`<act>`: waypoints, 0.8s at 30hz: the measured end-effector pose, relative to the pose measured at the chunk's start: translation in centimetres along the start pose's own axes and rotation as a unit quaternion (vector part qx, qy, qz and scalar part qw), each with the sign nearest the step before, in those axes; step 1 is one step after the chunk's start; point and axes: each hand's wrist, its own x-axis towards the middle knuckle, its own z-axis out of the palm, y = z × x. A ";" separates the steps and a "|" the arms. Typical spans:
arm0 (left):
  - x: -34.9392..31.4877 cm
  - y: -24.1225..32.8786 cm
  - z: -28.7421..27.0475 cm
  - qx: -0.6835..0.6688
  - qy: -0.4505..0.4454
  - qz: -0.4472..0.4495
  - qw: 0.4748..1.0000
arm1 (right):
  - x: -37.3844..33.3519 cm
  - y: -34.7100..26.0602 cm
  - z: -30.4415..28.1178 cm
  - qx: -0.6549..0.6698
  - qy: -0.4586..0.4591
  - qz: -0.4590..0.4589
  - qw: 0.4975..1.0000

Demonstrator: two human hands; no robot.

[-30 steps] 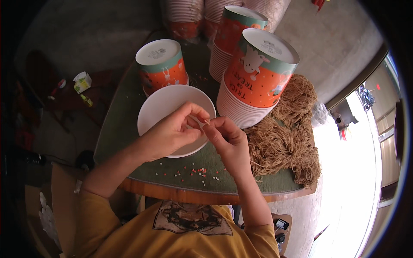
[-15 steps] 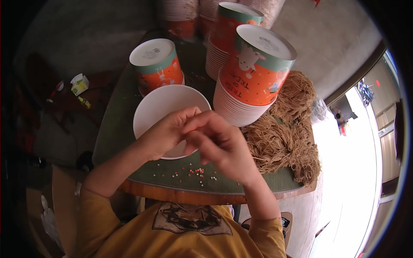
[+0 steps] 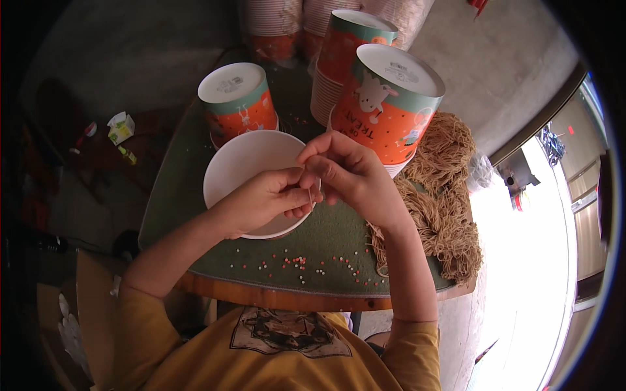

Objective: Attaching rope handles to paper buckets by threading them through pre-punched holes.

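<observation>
A white-lined paper bucket (image 3: 238, 159) stands mouth up on the green table top (image 3: 261, 257). My left hand (image 3: 270, 199) reaches across its opening, fingers closed in a pinch near the right rim. A thin pale strand (image 3: 312, 195) shows at those fingertips. Right beside it is my right hand (image 3: 352, 176), its thumb and fingers also pinched together; what they hold is hidden. Brown cords (image 3: 430, 215) lie bundled to the right, partly behind my right wrist. Small orange and white beads (image 3: 298, 262) are scattered in front of the bucket.
Upside-down orange and green buckets stand behind: a short stack (image 3: 241, 107), a tall stack (image 3: 391, 107) and another (image 3: 355, 49) at the back. Plastic-wrapped stacks (image 3: 270, 32) stand farther off. A cardboard box (image 3: 98, 306) sits at lower left, below the wooden table edge (image 3: 280, 298).
My right hand has moved up and right, and its fingers have closed into a pinch beside my left hand. More beads now show toward the right of the table's front.
</observation>
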 end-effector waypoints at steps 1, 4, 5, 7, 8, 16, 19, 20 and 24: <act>0.0 0.1 0.0 0.001 -0.001 0.000 1.000 | 0.0 0.4 -0.4 0.022 0.018 0.014 1.000; 0.0 0.6 0.2 0.036 0.000 -0.028 0.999 | -0.3 1.3 -0.6 0.077 0.072 0.039 0.994; -0.1 0.7 0.5 0.049 0.008 -0.027 0.998 | -0.5 1.6 -0.4 0.110 0.109 0.052 0.987; 0.0 0.7 0.6 0.062 0.018 -0.024 0.998 | -1.2 3.0 -0.7 0.126 0.131 0.064 0.981; 0.0 0.6 0.6 0.052 0.020 -0.031 0.998 | -1.6 3.5 -0.7 0.142 0.155 0.077 0.975; 0.3 0.3 0.5 0.044 0.030 -0.039 0.998 | -4.8 4.9 2.6 -0.205 0.257 -0.084 0.941; 0.3 0.5 0.7 0.043 0.034 -0.035 0.998 | -4.9 5.0 3.3 -0.258 0.282 -0.097 0.919; 0.4 0.5 0.7 0.037 0.040 -0.041 0.998 | -4.9 5.1 3.7 -0.243 0.284 -0.101 0.922; 0.3 0.5 0.4 0.011 0.045 -0.073 0.996 | -4.7 4.5 5.8 -0.294 0.280 -0.132 0.904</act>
